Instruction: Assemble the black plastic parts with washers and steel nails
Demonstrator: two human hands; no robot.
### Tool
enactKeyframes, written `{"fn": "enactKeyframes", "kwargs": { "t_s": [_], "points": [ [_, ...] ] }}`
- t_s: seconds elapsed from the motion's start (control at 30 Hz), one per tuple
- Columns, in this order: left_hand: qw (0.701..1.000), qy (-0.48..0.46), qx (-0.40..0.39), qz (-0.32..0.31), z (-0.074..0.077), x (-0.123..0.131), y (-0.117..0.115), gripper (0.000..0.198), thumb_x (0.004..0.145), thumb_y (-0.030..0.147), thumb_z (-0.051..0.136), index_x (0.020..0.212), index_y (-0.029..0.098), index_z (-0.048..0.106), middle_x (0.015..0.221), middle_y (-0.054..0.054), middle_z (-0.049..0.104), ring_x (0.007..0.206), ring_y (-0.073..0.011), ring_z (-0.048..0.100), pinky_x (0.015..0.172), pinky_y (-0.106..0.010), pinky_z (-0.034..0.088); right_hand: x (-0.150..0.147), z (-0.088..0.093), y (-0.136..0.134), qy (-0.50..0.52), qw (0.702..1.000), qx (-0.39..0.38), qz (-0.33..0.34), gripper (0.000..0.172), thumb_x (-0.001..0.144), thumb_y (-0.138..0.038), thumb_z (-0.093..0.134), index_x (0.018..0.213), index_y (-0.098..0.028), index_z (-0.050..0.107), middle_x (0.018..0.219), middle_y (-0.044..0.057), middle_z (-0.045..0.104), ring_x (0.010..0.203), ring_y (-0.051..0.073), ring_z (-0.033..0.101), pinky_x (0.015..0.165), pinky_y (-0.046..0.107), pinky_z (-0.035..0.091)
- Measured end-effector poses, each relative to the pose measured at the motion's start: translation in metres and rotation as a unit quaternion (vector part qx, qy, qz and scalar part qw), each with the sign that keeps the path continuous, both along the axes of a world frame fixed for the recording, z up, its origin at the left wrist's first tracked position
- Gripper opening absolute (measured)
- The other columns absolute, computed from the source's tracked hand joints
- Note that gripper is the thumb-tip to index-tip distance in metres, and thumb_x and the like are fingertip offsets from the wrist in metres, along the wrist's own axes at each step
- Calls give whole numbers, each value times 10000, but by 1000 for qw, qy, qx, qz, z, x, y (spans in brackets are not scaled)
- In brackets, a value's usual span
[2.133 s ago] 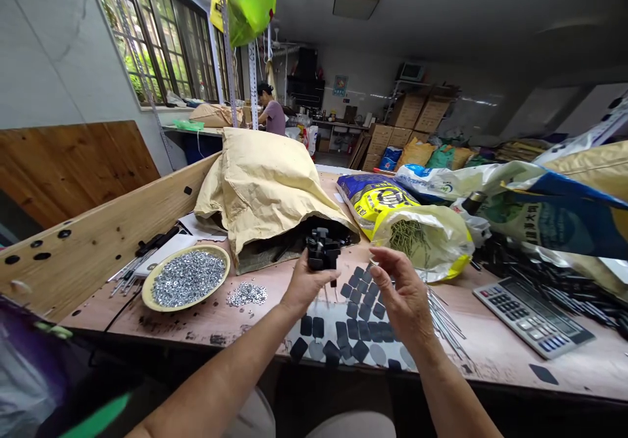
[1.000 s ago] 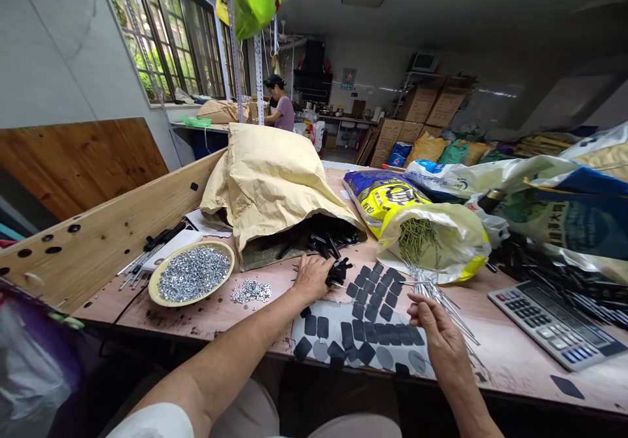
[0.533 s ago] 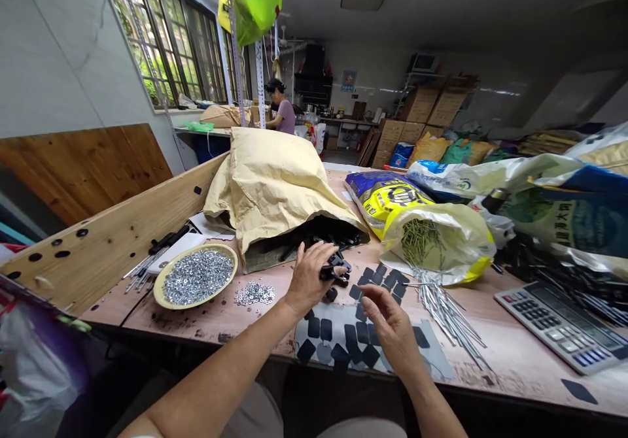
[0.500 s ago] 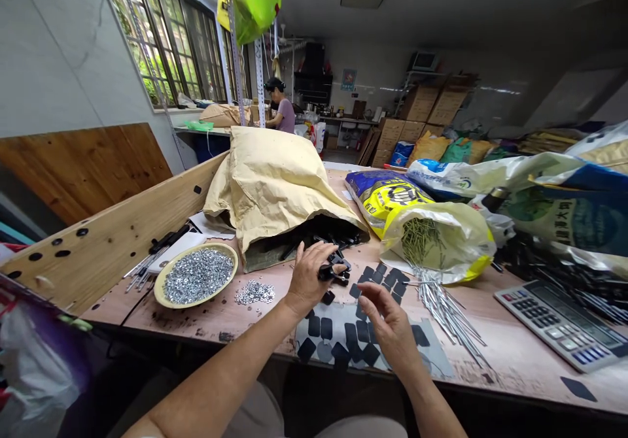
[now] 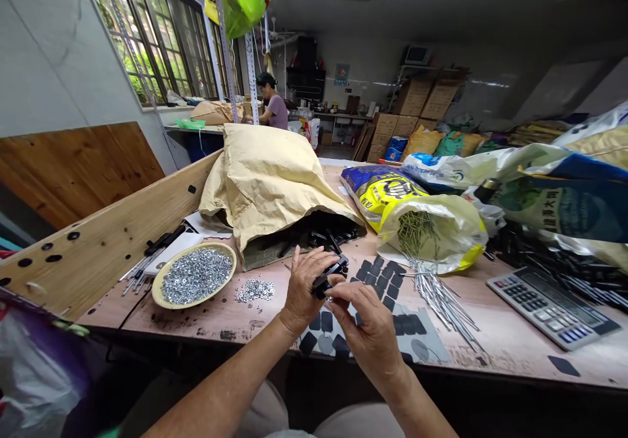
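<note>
My left hand [image 5: 305, 289] is closed around a black plastic part [image 5: 335, 269], holding it up over the table in front of the paper sack. At the part's lower end, my right hand [image 5: 369, 323] has thumb and forefinger pinched together. A tiny shiny spot shows at those fingertips, too small to name. Under the hands lies a grey sheet [image 5: 432, 343] with black rounded pads on it. More black pads [image 5: 377, 274] lie in rows just behind it. Several black parts [image 5: 321, 236] fill the mouth of the tan paper sack [image 5: 275, 176].
To the left are a yellow bowl [image 5: 157, 287] of small metal nuts and a loose pile of nuts [image 5: 254, 289]. On the right, long metal screws [image 5: 446, 301] spill from a yellow bag [image 5: 466, 229], beside a calculator [image 5: 554, 307]. A person [image 5: 276, 108] sits farther back.
My right hand has come left and up to the black part, its fingers closing into a pinch. My left hand has tilted the part upward. The view has shifted slightly.
</note>
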State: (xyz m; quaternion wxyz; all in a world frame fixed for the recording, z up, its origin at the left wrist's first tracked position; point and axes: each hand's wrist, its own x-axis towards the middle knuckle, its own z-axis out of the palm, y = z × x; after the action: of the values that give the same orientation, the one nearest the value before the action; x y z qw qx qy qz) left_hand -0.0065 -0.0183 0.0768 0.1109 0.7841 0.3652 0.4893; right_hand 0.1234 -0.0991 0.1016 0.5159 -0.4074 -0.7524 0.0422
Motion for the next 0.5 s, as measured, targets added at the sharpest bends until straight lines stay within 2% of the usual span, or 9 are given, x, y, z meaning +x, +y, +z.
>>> {"fn": "enactKeyframes", "kwargs": {
  "t_s": [0.07, 0.27, 0.5],
  "points": [
    [1000, -10, 1, -5, 0, -2, -2, 232, 878, 258, 612, 1104, 257, 661, 1161, -51, 709, 1210, -248, 573, 1165, -565, 126, -3, 4, 1, -26, 999, 24, -16, 139, 930, -145, 562, 1030, -233, 602, 948, 29, 691, 963, 175, 621, 826, 325, 430],
    [1000, -25, -3, -10, 0, -5, -3, 233, 898, 239, 574, 1118, 258, 646, 1168, -39, 711, 1236, -235, 557, 1171, -543, 130, -5, 17, 1, -87, 992, 65, -67, 127, 944, -152, 534, 1015, -218, 616, 937, 25, 708, 846, 148, 630, 802, 332, 377],
    [1000, -21, -15, -1, 3, -2, -5, 203, 906, 264, 563, 1086, 263, 655, 1141, -32, 722, 1240, -239, 551, 1172, -548, 101, -9, 22, -1, -121, 985, 55, -107, 108, 943, -153, 526, 949, -213, 615, 872, 8, 688, 805, 147, 614, 820, 347, 345]
  ]
}}
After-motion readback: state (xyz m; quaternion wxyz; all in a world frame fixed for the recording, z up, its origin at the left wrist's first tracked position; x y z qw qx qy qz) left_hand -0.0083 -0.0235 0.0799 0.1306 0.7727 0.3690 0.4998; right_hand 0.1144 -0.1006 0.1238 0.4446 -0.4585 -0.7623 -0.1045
